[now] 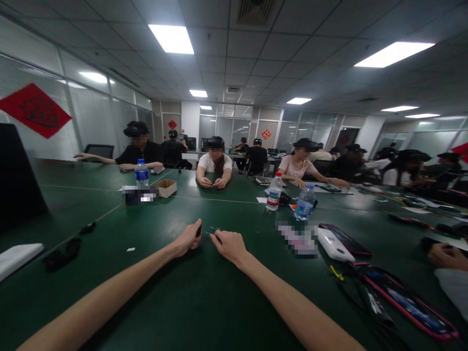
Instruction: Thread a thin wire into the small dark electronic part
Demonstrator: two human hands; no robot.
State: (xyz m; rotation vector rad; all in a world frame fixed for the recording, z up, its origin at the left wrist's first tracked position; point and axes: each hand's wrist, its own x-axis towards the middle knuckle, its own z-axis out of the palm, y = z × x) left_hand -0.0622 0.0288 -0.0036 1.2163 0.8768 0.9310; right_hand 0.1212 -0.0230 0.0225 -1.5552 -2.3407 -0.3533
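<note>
My left hand (189,237) is closed around a small black object (199,228), whose dark end shows beside the thumb. My right hand (230,243) is closed too, in a pinch. From its fingertips a thin, light sliver (207,232) points towards the left hand; its kind is too small to tell. A narrow gap separates the two hands, low over the green table (204,302). A small white scrap (130,249) lies left of my left forearm.
An open cardboard box (167,188) and a water bottle (142,172) stand beyond the left hand. Two bottles, one red-capped (274,192) and one blue-capped (304,202), stand to the right. A white device (334,243) and a pink-edged phone (405,300) lie nearer. Several people sit around.
</note>
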